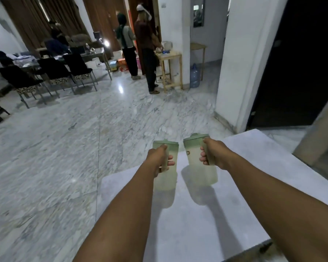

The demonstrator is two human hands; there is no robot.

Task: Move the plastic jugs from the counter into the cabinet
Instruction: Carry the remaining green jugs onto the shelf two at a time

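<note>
Two pale translucent plastic jugs with green lids are held above the white counter (244, 195). My left hand (157, 159) is closed around the handle of the left jug (168, 178). My right hand (214, 154) grips the handle of the right jug (199, 167). Both jugs are upright, slightly tilted, and cast shadows on the counter below them. They are close side by side without touching. No cabinet is clearly in view.
A marble floor (64, 148) spreads to the left and ahead. A white pillar (244, 63) and a dark doorway (301, 53) stand at the right. Two people (140, 44) stand by a wooden table (170, 69); a dining table with black chairs (51, 72) is far left.
</note>
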